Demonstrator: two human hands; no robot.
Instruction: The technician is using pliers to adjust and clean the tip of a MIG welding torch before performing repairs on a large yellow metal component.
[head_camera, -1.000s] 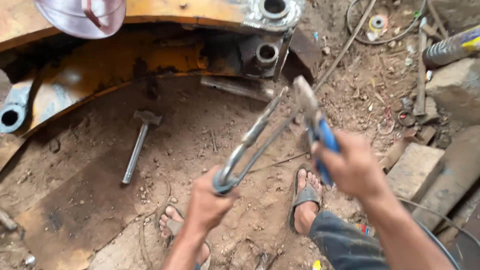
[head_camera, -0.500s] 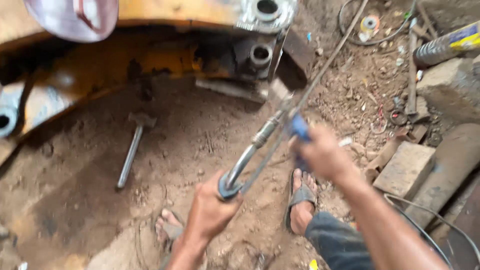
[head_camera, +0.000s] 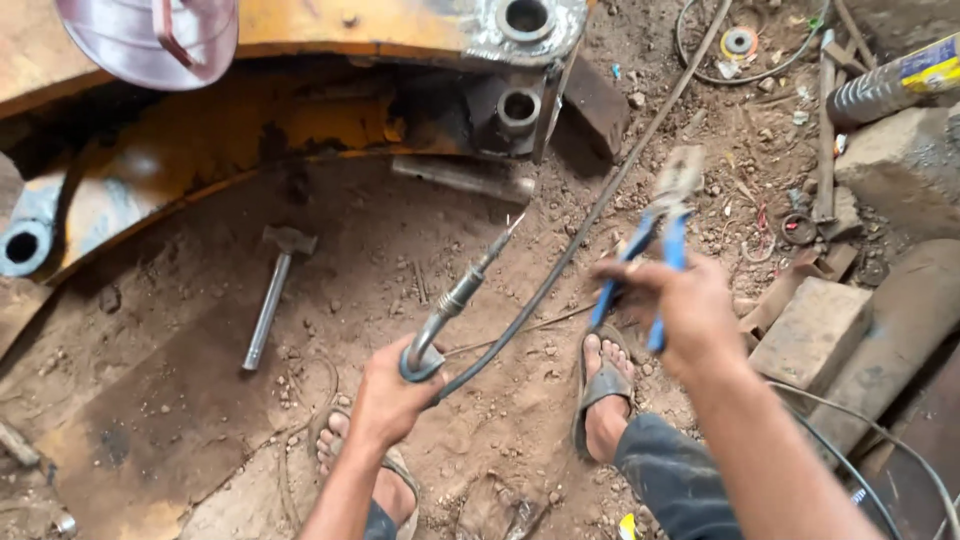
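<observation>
- The left hand (head_camera: 388, 398) is gripping the looped end of a dark cable (head_camera: 560, 265), its fingers curled tight around the bend, sitting at about 6 o'clock in the head view.
- A metal fitting (head_camera: 455, 300) is sticking up out of that fist toward 1 o'clock, ending in a thin frayed tip.
- The cable is running from the fist up toward 1 o'clock, across the dirt and out past the top edge.
- The right hand (head_camera: 685, 310) is holding blue-handled pliers (head_camera: 660, 235) at about 3 o'clock, fingers wrapped around the handles; the pliers' head is pointing up, and whether it is biting anything I cannot tell.
- The pliers are standing just beside the cable, to its right, apart from it.
- A hammer (head_camera: 272, 290) is lying on the dirt at 9 o'clock, well apart from both hands.
- A yellow steel frame (head_camera: 300, 110) is curving across the top, from 10 to 12 o'clock.
- Two sandalled feet are showing at the bottom, the right foot (head_camera: 605, 385) just below the right hand.
</observation>
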